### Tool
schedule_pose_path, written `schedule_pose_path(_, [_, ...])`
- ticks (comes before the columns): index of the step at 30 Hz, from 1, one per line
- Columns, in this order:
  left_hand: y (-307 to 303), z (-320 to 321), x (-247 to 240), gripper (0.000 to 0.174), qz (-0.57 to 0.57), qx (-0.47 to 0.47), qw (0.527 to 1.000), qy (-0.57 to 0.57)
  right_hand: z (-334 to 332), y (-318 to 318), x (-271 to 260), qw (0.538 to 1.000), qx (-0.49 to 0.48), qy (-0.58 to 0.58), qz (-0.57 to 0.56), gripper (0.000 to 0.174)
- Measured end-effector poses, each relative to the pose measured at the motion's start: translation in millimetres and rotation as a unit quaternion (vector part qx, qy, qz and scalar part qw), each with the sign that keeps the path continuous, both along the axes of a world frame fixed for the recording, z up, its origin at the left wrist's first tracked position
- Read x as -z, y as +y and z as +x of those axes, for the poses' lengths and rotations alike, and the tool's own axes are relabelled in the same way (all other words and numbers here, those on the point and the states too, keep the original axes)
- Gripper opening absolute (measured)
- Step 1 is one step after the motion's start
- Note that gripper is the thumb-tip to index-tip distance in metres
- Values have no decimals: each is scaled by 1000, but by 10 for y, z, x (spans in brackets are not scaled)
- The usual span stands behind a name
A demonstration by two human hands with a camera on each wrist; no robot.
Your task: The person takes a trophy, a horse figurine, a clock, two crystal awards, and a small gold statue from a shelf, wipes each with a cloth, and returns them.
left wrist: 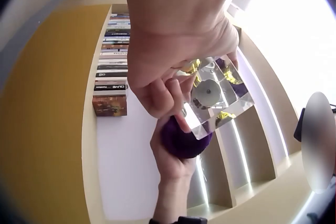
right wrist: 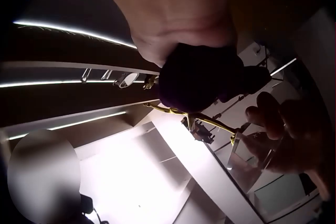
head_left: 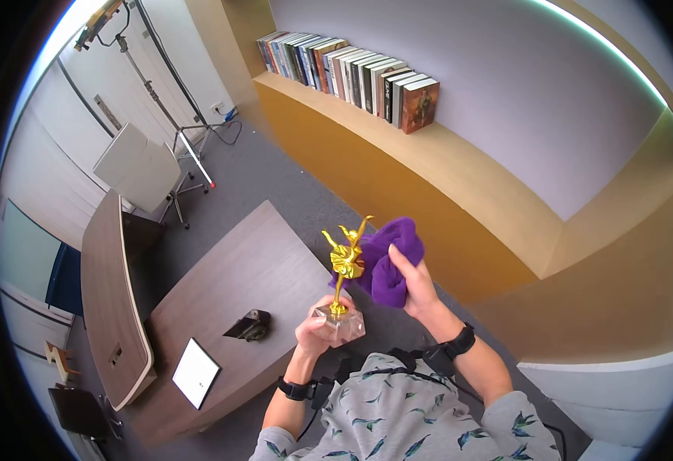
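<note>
A gold dancer trophy [head_left: 346, 261] on a clear crystal base [head_left: 341, 326] stands upright in front of the person's body. The left hand [head_left: 313, 330] grips that base, its fingers and thumb around the sides. From below, in the left wrist view, the underside of the base [left wrist: 206, 94] shows a round pale disc. A bunched purple cloth [head_left: 388, 265] is in the right hand [head_left: 419, 288], the thumb pressed over its front. The cloth lies beside and partly behind the gold figure. In the right wrist view the cloth [right wrist: 197, 77] looks dark and hides the right fingers.
Below the hands is a wooden desk [head_left: 252, 230] with a small black stand-like object [head_left: 249, 326] and a white sheet or tablet [head_left: 196, 373]. A row of books [head_left: 352, 73] lines the wall ledge. A white chair [head_left: 138, 167] and a tripod [head_left: 152, 92] stand beyond the desk.
</note>
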State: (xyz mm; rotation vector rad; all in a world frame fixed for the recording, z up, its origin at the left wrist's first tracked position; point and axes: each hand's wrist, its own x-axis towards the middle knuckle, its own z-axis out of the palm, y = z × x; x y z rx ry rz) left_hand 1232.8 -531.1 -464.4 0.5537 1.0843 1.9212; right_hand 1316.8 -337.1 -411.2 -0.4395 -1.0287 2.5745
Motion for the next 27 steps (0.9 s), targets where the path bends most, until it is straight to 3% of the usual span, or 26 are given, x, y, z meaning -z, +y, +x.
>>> schedule_pose_path(2, [13, -13, 7, 68, 79, 135, 981, -118, -81, -4, -28, 978, -78, 24, -192, 39])
schedule_pose_path(4, [46, 24, 130, 71, 83, 148, 972, -163, -130, -79, -120, 969, -108, 73, -209, 42])
schedule_pose_path(5, [76, 41, 182, 71, 118, 181, 946, -240, -152, -117, -142, 956, -138, 124, -226, 45])
schedule_pose_path(6, [94, 65, 221, 72, 152, 213, 912, -316, -170, -153, -137, 957, -138, 122, -225, 45])
schedule_pose_path(8, [128, 111, 278, 73, 167, 222, 894, -351, -207, -220, -103, 962, -141, 96, -215, 45])
schedule_pose_path(10, [187, 143, 386, 76, 288, 289, 817, -407, -241, -268, -63, 961, -135, 87, -227, 44])
schedule_pose_path(18, [189, 152, 361, 72, 241, 257, 813, -463, -271, -425, -86, 981, -34, 75, -178, 23])
schedule_pose_path(20, [190, 90, 299, 72, 136, 221, 860, -440, -272, -434, -109, 982, -13, 74, -171, 21])
schedule_pose_path(21, [189, 71, 271, 62, 113, 193, 898, -378, -271, -427, -119, 982, 0, 75, -171, 19])
schedule_pose_path(22, [178, 61, 213, 62, 113, 194, 898, -379, -271, -412, -132, 982, 12, 76, -171, 18])
schedule_pose_path(24, [109, 40, 88, 56, -13, -11, 947, -320, -263, -390, -163, 985, 28, 82, -150, 18])
schedule_pose_path(25, [25, -18, 132, 43, 68, 35, 953, -293, -265, -377, -175, 987, 43, 89, -129, 18])
schedule_pose_path(26, [-15, -60, 129, 43, 65, 37, 953, -294, -263, -366, -176, 988, 58, 95, -110, 18])
schedule_pose_path(27, [-46, -99, 119, 45, 20, 59, 985, -163, -256, -353, -164, 989, 39, 90, -109, 18])
